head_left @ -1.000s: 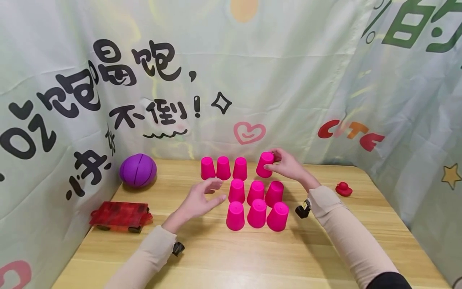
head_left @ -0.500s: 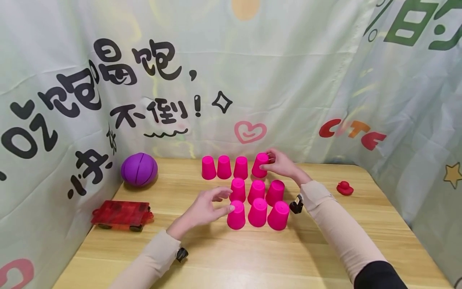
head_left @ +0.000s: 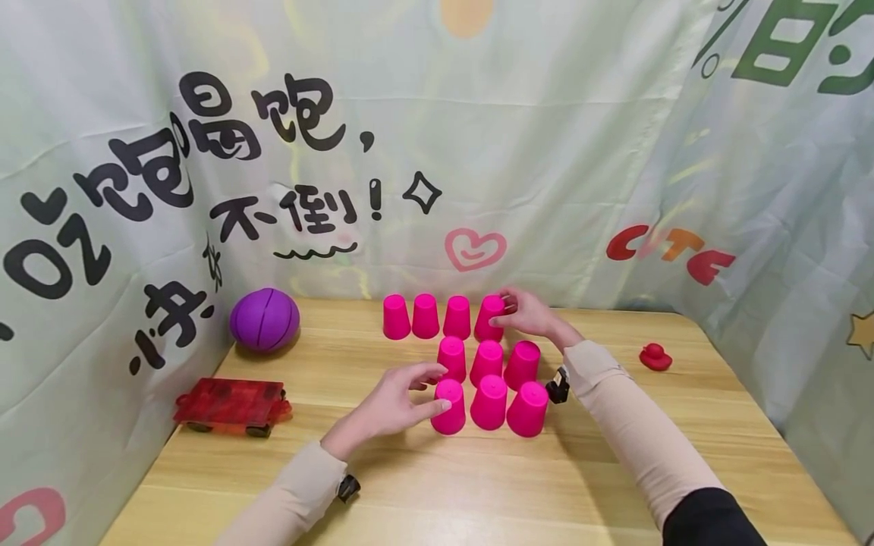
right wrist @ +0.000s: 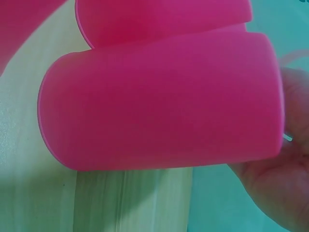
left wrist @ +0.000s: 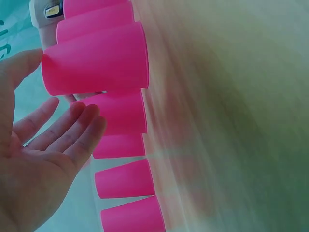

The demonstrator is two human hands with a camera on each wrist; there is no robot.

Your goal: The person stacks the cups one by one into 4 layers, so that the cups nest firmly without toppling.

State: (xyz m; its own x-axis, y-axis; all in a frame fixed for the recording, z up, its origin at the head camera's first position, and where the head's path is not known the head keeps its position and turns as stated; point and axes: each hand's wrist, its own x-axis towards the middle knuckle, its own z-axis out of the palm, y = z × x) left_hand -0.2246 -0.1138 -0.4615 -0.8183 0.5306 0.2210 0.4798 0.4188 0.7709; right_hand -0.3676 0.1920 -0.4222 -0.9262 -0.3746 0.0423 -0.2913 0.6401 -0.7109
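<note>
Bright pink cups stand upside down on the table in three rows. My right hand holds the rightmost cup of the back row, with its thumb in front and fingers behind. That cup stands close beside its neighbour. My left hand is at the left of the front and middle rows. Its loosely extended fingers reach beside the left cup of the middle row. Its thumb overlaps the left front cup. In the left wrist view the thumb meets that cup's edge; whether it presses is unclear.
On the table's left are a purple ball and a red toy car. A small red hat-shaped object lies at the right. Printed cloth stands behind the table and along its sides.
My right hand has brought the rightmost back cup leftward and down, closer to that row's other cups. My left hand has moved right and nearer, up to the left front cup.
</note>
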